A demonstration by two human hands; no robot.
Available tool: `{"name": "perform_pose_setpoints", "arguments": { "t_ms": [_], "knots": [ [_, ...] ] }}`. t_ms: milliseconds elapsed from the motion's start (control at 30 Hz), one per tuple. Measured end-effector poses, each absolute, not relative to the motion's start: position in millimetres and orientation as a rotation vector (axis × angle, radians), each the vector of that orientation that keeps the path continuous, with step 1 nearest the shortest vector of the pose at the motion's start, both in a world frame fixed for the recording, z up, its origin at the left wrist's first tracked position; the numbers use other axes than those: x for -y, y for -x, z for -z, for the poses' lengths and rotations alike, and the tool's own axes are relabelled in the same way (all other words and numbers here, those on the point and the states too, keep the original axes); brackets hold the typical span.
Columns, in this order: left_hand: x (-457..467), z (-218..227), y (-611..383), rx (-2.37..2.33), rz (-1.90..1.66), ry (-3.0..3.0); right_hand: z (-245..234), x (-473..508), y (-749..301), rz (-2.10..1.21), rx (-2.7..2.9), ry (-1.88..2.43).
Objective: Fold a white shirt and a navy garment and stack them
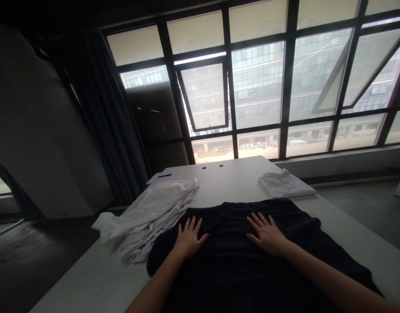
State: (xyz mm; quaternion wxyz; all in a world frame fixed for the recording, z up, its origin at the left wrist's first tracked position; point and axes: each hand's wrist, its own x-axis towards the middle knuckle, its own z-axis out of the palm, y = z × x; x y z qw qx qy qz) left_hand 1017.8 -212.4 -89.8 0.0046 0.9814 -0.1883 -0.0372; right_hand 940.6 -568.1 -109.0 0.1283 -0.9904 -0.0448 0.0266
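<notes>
A dark navy garment [226,269] lies spread over the near part of the white table; its exact kind I cannot tell. On its left side rests my left hand [188,239], palm down with the fingers spread. My right hand [267,234] lies flat on the right side of the same cloth, fingers also apart. Neither hand grips anything. The garment's far edge runs a little beyond my fingertips, and slight wrinkles show between the hands. Its near end runs out of the bottom of the view.
Rumpled white clothes [151,217] lie along the table's left edge, touching the dark cloth. A folded white garment [285,183] sits at the right edge. Farther back, a blue pen [165,175] lies on paper. The white table [229,184] reaches toward large windows beside a dark curtain [105,113].
</notes>
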Motion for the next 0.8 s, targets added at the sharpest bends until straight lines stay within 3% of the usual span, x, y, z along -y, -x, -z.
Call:
{"name": "perform_pose_setpoints", "arguments": {
  "t_ms": [333, 400, 567, 800],
  "knots": [
    [194.5, 88.2, -954.4, 0.551, -0.011, -3.104, 113.1, 568.0, -872.7, 0.023, 0.182, 2.829],
    [197.7, 80.0, -963.4, 0.496, -0.04, -3.077, 105.0, 575.5, -884.7, 0.026, 0.078, 2.846],
    [206.9, 67.9, -1002.7, 0.376, 0.27, -2.964, 94.2, 607.4, -938.9, -0.211, -0.157, 2.827],
    [211.1, 68.3, -1047.9, 0.371, 0.2, -3.034, 98.4, 623.8, -983.2, -0.242, -0.091, 2.834]
  ]
}}
